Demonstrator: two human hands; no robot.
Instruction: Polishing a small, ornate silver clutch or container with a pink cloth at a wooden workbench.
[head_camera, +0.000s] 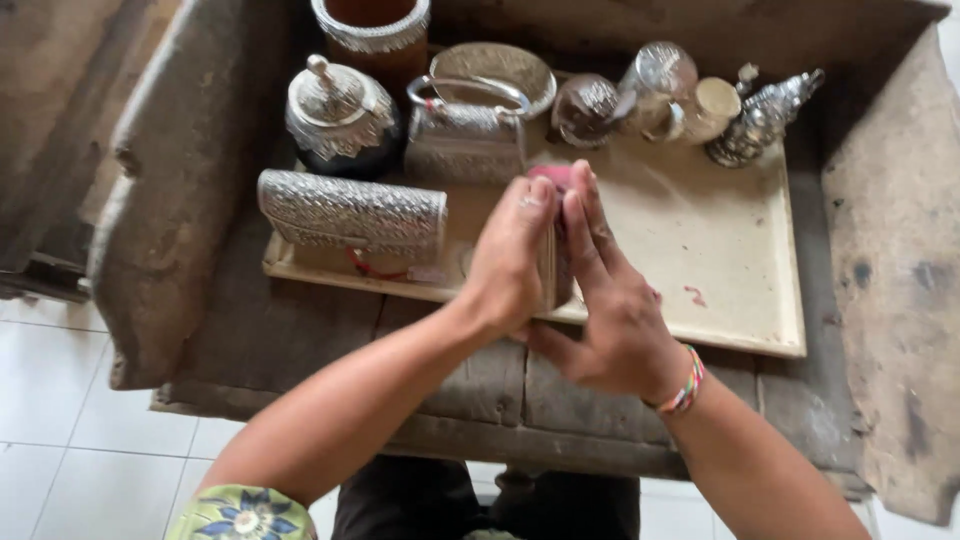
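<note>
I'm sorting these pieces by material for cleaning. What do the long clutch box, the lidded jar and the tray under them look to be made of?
Clutch box: seemingly silver-toned metal, woven embossed pattern, dull sheen.
Lidded jar: bright, ornate silvery metal lid and collar over a dark body, whose material is unclear.
Tray: looks like pale wood or board, matte, stained, with a raised rim.

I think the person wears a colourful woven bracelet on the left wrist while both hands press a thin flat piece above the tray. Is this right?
Not quite. The head view shows the bracelet on the right wrist, not the left. The rest holds: the left hand and right hand press a thin flat piece between them above the tray.
</note>
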